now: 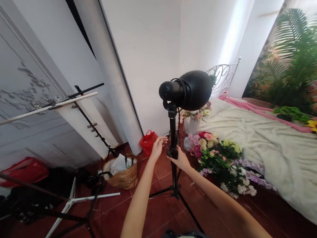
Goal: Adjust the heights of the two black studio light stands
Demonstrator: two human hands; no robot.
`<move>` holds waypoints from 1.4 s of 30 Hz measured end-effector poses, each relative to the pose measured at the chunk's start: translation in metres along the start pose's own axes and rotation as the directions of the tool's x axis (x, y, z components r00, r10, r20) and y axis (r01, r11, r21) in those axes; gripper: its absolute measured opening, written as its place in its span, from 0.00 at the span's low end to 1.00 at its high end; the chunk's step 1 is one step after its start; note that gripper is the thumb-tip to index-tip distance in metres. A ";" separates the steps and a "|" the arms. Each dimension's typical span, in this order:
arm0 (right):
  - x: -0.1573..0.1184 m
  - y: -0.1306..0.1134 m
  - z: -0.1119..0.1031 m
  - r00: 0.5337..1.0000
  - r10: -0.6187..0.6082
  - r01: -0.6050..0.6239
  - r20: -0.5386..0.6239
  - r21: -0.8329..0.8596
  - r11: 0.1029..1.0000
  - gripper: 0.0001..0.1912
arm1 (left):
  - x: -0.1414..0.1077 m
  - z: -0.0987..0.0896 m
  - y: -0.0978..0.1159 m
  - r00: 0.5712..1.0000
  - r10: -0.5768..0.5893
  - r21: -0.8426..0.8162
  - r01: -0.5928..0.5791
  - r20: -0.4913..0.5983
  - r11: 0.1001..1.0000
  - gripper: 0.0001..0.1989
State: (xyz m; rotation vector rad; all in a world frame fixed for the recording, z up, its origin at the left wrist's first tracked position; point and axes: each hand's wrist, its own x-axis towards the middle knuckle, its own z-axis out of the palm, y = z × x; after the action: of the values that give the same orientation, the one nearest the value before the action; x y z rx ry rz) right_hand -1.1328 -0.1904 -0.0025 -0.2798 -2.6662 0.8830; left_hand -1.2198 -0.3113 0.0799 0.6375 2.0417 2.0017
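Note:
In front of me stands a black light stand (173, 129) on tripod legs, topped by a black studio lamp (196, 89) with a cable looped around its body. My right hand (182, 161) is closed around the stand's pole, at the collar below the lamp. Just left of the pole is my left hand (159, 146), fingers stretched towards it and slightly apart, seemingly holding nothing. Whether its fingertips touch the pole I cannot tell.
Artificial flowers (210, 147) sit right of the stand, beside a bed with a cream cover (291, 170). At left are a wicker basket (125, 177), a red bag (148, 141), white stand legs (70, 204) and a horizontal pole (27, 116). Red tiles (165, 223) cover the floor.

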 end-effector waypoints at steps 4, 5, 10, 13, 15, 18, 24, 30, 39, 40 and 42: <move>0.017 -0.013 -0.004 0.990 0.121 -0.119 0.079 -0.024 0.993 0.23 | -0.021 -0.004 -0.055 0.994 -0.104 0.090 0.102 0.015 0.991 0.05; 0.019 -0.015 -0.006 0.989 0.126 -0.124 0.078 -0.026 0.992 0.21 | -0.025 -0.002 -0.064 0.993 -0.098 0.108 0.091 0.064 0.990 0.07; 0.036 -0.028 -0.029 0.997 0.076 -0.076 0.001 0.027 0.997 0.16 | -0.022 0.030 -0.084 0.972 -0.006 0.060 -0.008 0.236 0.998 0.21; 0.053 -0.046 -0.056 0.994 0.008 0.004 -0.111 0.101 0.995 0.17 | -0.010 0.049 -0.086 0.993 0.026 0.032 -0.030 0.113 0.999 0.16; 0.064 -0.061 -0.077 0.979 -0.056 0.087 -0.196 0.152 0.985 0.18 | -0.004 0.058 -0.087 1.000 0.006 0.053 -0.007 0.026 0.999 0.13; 0.079 -0.080 -0.107 0.948 -0.145 0.204 -0.284 0.190 0.960 0.20 | 0.000 0.064 -0.093 0.998 -0.060 0.084 0.063 -0.034 0.994 0.16; 0.084 -0.097 -0.129 0.938 -0.151 0.220 -0.312 0.199 0.955 0.21 | 0.003 0.071 -0.101 0.989 -0.059 0.076 0.069 -0.135 0.995 0.17; 0.070 -0.076 -0.135 0.950 -0.263 0.308 -0.167 0.380 0.872 0.32 | 0.007 0.077 -0.110 0.976 -0.085 0.030 0.093 -0.200 0.995 0.15; 0.017 0.062 -0.048 0.980 -0.145 0.081 0.137 0.393 0.916 0.11 | 0.007 0.081 -0.110 0.960 -0.118 -0.040 0.112 -0.255 0.993 0.11; 0.012 0.068 -0.036 0.982 -0.118 0.048 0.147 0.411 0.911 0.11 | 0.007 0.081 -0.111 0.960 -0.112 -0.033 0.107 -0.258 0.994 0.11; 0.007 0.074 -0.017 0.987 -0.072 0.002 0.144 0.435 0.900 0.11 | 0.008 0.081 -0.112 0.961 -0.101 -0.017 0.100 -0.257 0.995 0.09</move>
State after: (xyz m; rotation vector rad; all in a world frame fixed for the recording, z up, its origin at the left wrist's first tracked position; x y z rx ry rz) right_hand -1.1269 -0.1204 -0.0331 -0.0519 -2.5051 1.5067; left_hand -1.2086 -0.2332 -0.0341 0.2754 2.1619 2.1224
